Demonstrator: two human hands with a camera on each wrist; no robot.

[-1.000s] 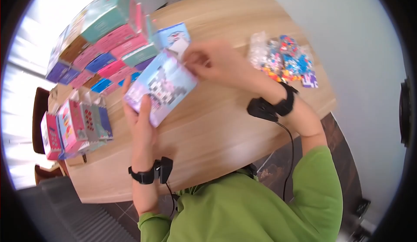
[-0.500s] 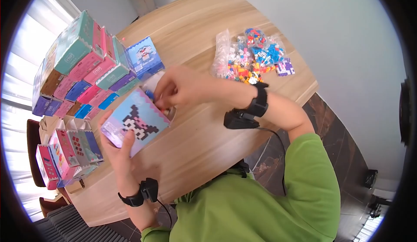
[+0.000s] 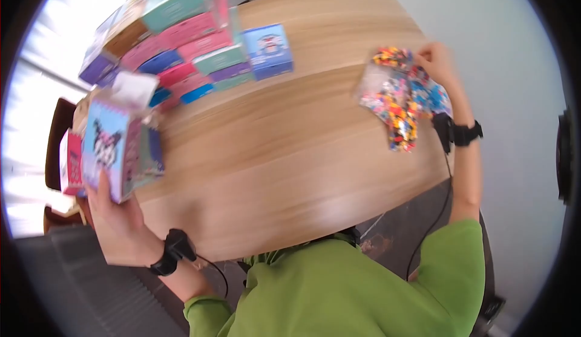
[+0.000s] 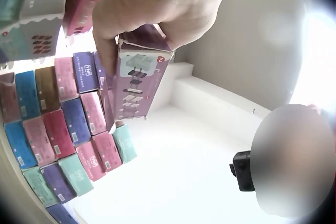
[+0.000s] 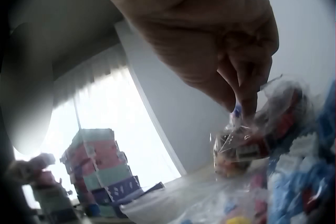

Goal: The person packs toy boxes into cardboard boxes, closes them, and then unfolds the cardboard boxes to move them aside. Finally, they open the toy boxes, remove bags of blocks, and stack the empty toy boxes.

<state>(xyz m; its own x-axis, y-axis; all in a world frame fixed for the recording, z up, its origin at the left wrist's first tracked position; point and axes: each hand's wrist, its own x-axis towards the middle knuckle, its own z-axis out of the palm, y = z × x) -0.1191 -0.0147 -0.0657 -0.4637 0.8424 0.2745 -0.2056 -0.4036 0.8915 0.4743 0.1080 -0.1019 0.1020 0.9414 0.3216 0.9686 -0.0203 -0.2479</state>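
Observation:
In the head view my left hand (image 3: 121,216) grips a light blue and purple box (image 3: 106,140) with a pixel figure on its front and its white flap raised. The left wrist view shows my left hand (image 4: 163,6) with fingers and thumb round the purple box (image 4: 139,79). At the right of the table my right hand (image 3: 440,65) is at the pile of bagged bricks (image 3: 402,98). In the right wrist view my right hand (image 5: 220,40) pinches a clear bag of small bricks (image 5: 247,140) at its top, above blue and white bricks (image 5: 296,166).
Stacked boxes (image 3: 181,40) stand at the back left of the table (image 3: 272,149), with a blue box (image 3: 267,49) at their right end. More boxes (image 3: 71,161) stand at the left edge, behind the held box. A wall (image 3: 502,95) rises beyond the right edge.
My right hand has moved from the box's opening to the pile at the right, where a multicoloured bag now lies at the back. My left hand has carried the box leftward, tilting it more upright.

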